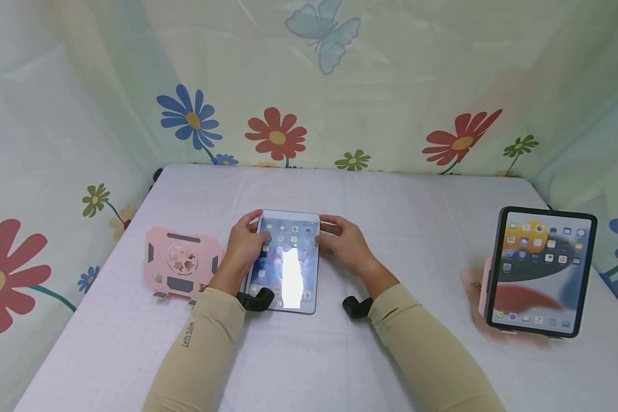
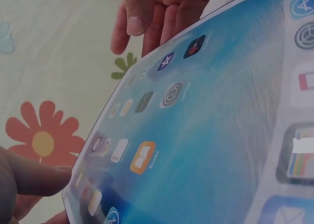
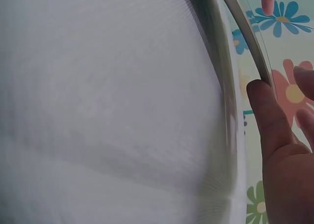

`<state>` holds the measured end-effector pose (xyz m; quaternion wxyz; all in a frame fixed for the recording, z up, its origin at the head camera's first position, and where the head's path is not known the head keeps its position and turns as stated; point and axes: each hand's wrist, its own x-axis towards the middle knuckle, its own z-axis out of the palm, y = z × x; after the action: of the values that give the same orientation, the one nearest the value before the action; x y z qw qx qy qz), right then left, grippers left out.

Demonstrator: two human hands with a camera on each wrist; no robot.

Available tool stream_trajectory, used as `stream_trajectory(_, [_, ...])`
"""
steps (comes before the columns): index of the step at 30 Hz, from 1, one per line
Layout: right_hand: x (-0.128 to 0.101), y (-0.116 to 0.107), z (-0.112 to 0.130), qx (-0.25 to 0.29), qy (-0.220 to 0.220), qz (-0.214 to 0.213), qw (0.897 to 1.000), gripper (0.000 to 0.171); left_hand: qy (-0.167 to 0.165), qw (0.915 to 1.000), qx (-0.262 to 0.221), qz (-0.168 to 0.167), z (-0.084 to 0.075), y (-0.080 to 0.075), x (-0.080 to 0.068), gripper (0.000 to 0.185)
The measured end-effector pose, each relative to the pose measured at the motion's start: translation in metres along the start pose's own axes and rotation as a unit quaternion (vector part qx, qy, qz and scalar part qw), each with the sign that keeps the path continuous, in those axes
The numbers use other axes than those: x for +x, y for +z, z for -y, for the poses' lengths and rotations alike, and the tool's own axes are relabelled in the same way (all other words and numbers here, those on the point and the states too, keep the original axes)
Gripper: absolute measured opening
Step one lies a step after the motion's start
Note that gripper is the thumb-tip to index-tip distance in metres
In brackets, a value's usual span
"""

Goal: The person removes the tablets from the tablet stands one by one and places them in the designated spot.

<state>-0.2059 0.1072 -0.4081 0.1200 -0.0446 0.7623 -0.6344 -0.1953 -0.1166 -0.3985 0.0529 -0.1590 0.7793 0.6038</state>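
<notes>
A white-bordered tablet (image 1: pixel 287 274) with a lit screen full of app icons is between both hands near the middle of the table. On its upper left side, my left hand (image 1: pixel 243 243) grips the edge, thumb over the screen border. My right hand (image 1: pixel 346 243) holds the right edge near the top corner, its thumb tip at the tablet's side in the right wrist view. The left wrist view shows the tablet (image 2: pixel 196 121) close up, the right hand (image 2: pixel 162 13) beyond its far edge. Part of the fingers is hidden behind the tablet.
A pink tablet case (image 1: pixel 182 283) with dark corner pads stands at the left of the table. On the right, a larger black-framed tablet (image 1: pixel 541 274) leans tilted, with a pink piece (image 1: pixel 474 286) behind it. A flowered curtain (image 1: pixel 381 86) hangs beyond the white tabletop (image 1: pixel 417 206).
</notes>
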Motion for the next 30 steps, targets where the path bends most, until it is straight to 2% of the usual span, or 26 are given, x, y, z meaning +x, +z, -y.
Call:
stream_trajectory(14, [0.0007,0.0002,0.0038,-0.002,0.001,0.0,1.0,0.055,0.006,0.9994,-0.028,-0.017,-0.0001,0.0008,0.0015,0.051])
stream_trajectory(30, [0.0004,0.0025,0.0038,-0.053,0.024,0.004,0.998,0.056,0.012,0.9994,-0.02,-0.025,0.0001,0.0026,0.0028,0.05])
